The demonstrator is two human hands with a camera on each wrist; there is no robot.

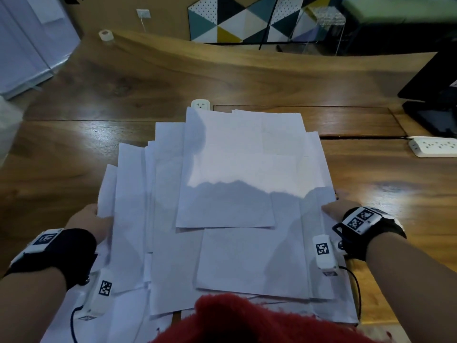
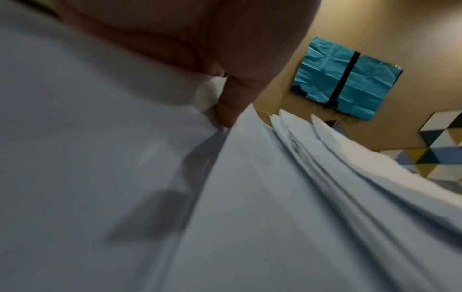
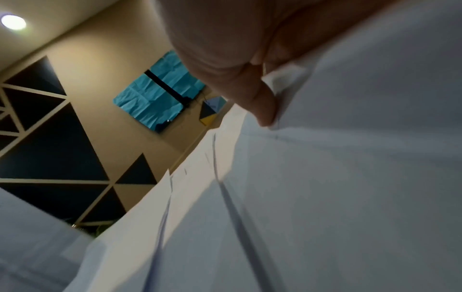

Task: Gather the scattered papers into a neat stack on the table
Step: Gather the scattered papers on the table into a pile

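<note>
Nearest, the left hand [image 1: 86, 224] and right hand [image 1: 333, 211] each pinch a side edge of the papers [image 1: 230, 194], gathered in one overlapping, fanned pile on the table [image 1: 371, 174]; edges need squaring beyond

Office: long wooden table [image 1: 247, 78], power strip [image 1: 432, 146], geometric wall panels [image 1: 230, 18].

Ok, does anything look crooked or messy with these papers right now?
Yes. The papers are fanned rather than squared: sheets jut out toward the left hand, and the top sheets sit offset from each other. The right hand grips the opposite edge.
</note>
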